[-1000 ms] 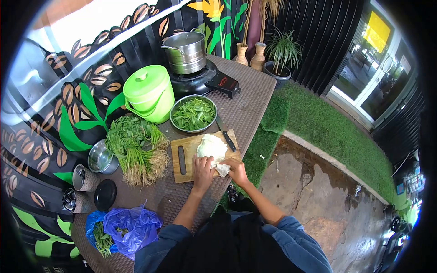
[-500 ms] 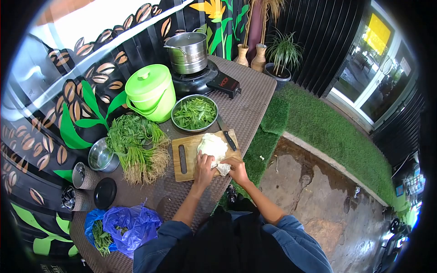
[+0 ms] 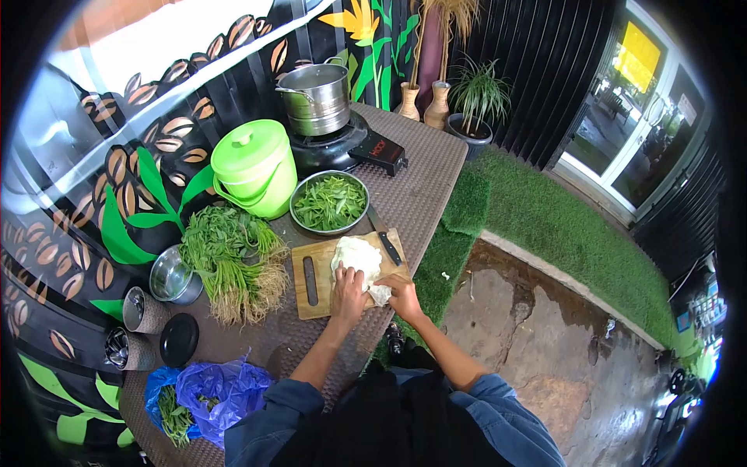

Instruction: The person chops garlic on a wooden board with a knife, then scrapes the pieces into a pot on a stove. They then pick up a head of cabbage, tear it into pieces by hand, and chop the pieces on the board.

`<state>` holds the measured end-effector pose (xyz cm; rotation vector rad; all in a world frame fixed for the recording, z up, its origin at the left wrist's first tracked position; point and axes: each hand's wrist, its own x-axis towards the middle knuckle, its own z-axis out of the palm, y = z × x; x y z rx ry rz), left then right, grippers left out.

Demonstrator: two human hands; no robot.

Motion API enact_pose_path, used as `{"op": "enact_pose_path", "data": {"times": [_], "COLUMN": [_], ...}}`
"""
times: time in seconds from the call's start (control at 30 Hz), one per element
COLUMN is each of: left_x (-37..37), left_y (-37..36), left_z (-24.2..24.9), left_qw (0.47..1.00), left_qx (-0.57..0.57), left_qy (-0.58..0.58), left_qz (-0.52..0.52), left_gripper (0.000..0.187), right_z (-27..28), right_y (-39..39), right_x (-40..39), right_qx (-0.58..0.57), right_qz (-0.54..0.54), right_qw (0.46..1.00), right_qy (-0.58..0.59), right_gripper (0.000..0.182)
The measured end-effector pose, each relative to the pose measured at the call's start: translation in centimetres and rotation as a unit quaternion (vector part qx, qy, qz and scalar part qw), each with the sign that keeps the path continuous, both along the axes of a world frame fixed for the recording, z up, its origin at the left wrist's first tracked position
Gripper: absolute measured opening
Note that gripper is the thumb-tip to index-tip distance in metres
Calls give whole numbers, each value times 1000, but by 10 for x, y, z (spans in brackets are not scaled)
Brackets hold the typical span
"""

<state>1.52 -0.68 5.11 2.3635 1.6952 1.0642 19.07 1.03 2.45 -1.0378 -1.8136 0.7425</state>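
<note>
Steel bowl (image 3: 330, 233): round, shallow; full of cut greens (image 3: 330, 201).
Pot (image 3: 317, 117): ribbed metal, uncovered, on black stove (image 3: 310, 156); contents can't tell.
Bucket (image 3: 257, 177): lime green, smooth plastic-looking, lid on, inside hidden.
Shiny basin (image 3: 187, 296): beside rooted greens (image 3: 233, 249); contents unclear.
Two cups (image 3: 151, 315): speckled, tilted, metal pieces inside; black round disc (image 3: 179, 340) near.
Blue bags (image 3: 229, 393): crinkly, thin, leafy stems (image 3: 174, 416) in the mouth.
White lump (image 3: 359, 257): rounded, uneven, on wooden board (image 3: 323, 268) with slot handle; what it is, can't tell.
Left hand (image 3: 347, 297): fingers bent over lump's near side; can't tell how tight this grip is.
Right hand (image 3: 401, 297): grip pinching pale crumpled flap (image 3: 380, 296) at lump's near right.
Knife (image 3: 391, 249): black handle on board, blade pointing past steel bowl's right edge.
Worktop (image 3: 424, 167): brown, woven-look texture, rounded corner.
</note>
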Motion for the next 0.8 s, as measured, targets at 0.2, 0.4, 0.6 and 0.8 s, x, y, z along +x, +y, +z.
{"op": "enact_pose_path", "data": {"times": [0.2,0.4,0.6,0.8], "left_x": [-10,-23,-33,-25], "left_y": [-1,-4,15,37], "left_z": [-11,-9,50,90], "left_qw": [998,998,996,971], "left_qx": [-24,40,-41,-141], "left_qy": [51,26,19,-159], "left_qz": [-25,-49,-73,-107], "left_gripper": [38,30,41,49], "right_z": [0,8,38,76], "right_y": [-1,0,14,51], "right_x": [1,-1,-8,-4], "right_qx": [6,-7,34,-62], "right_qz": [3,-10,-31,6], "right_qw": [1000,1000,999,994], "right_qy": [5,2,23,88], "right_gripper": [54,44,31,21]}}
